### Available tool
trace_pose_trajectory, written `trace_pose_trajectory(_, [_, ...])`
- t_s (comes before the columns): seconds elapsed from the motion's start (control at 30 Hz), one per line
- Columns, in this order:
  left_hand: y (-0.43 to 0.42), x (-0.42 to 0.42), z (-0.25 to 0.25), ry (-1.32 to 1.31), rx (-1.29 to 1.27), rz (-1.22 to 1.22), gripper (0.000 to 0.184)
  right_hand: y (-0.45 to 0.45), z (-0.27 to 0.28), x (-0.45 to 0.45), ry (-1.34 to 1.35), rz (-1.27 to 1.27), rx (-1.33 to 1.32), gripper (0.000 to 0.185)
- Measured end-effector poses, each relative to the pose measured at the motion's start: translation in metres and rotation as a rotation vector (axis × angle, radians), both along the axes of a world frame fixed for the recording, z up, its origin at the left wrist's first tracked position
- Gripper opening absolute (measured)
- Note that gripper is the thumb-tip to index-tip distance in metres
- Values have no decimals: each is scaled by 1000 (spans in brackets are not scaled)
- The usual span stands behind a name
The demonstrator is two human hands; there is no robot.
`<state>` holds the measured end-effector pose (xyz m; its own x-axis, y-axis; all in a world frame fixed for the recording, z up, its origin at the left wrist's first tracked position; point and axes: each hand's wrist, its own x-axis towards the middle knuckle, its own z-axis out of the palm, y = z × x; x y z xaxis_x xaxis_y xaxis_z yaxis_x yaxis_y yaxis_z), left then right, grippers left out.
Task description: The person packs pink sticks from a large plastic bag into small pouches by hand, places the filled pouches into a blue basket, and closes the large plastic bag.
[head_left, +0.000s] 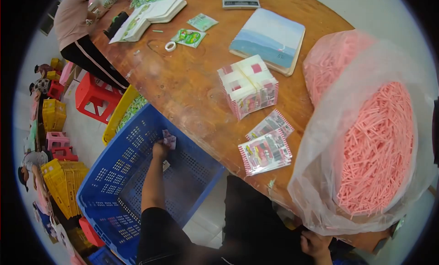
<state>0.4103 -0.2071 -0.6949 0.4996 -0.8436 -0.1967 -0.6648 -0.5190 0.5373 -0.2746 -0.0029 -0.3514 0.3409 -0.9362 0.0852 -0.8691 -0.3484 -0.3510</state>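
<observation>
My left hand (160, 150) reaches down inside a blue plastic crate (112, 171) and is closed on a small printed packet (169, 139). Another small pale piece (165, 165) shows near my wrist in the crate. My right hand (316, 243) is low beside the table edge, under the big bag, with its fingers curled; what they hold, if anything, is hidden. A loose pile of flat printed packets (265, 153) lies on the table near me, with a banded stack of packets (250, 85) behind it.
A clear bag of pink sticks (377, 150) stands on the wooden table (196, 105) at right. Farther back are a notebook (270, 38), a scale (240, 0), a tape roll (170, 46) and green packets (189, 37). Red stools (97, 96), yellow crates (64, 185) and other people (75, 20) are left.
</observation>
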Motion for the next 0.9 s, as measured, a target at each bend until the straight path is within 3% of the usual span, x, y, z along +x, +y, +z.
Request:
trace_pose_trajectory(0.07, [-10, 1, -19, -80, -235, 7, 34, 4, -6, -1, 51, -3, -3, 25])
trace_pose_trajectory(0.1, [-7, -1, -28, -140, -169, 164, 31, 7, -8, -2, 71, 2, 0, 26])
trace_pose_trajectory(0.17, [-15, -58, 41, -218, -21, 478, 28, 6, -6, -2, 107, 16, -10, 28])
trace_pose_trajectory(0.27, [2, -20, -35, 119, 122, 349, 29, 0, -4, 2, 117, 21, -48, 28])
trace_pose_trajectory(0.37, [25, -44, -35, 112, -192, 172, 31, 0, -3, 6, 90, 13, -53, 27])
trace_pose_trajectory(0.43, [50, -62, -40, 29, -102, 148, 29, -4, -1, 7, 86, 17, -53, 26])
trace_pose_trajectory(0.53, [96, -112, 3, 17, 177, -39, 33, -8, 1, 7, 26, 18, -16, 25])
trace_pose_trajectory(0.67, [142, -177, 62, -205, 234, -574, 34, -8, 3, 11, -7, 12, -25, 23])
trace_pose_trajectory(0.73, [154, -196, 72, -153, 179, -629, 34, -7, 4, 9, -15, 14, -34, 23])
trace_pose_trajectory(0.8, [162, -196, 78, 3, 116, -500, 34, -7, 6, 7, -55, 23, -10, 25])
trace_pose_trajectory(0.9, [186, -177, 34, -44, 258, -613, 40, -17, 20, 11, -108, 44, -36, 22])
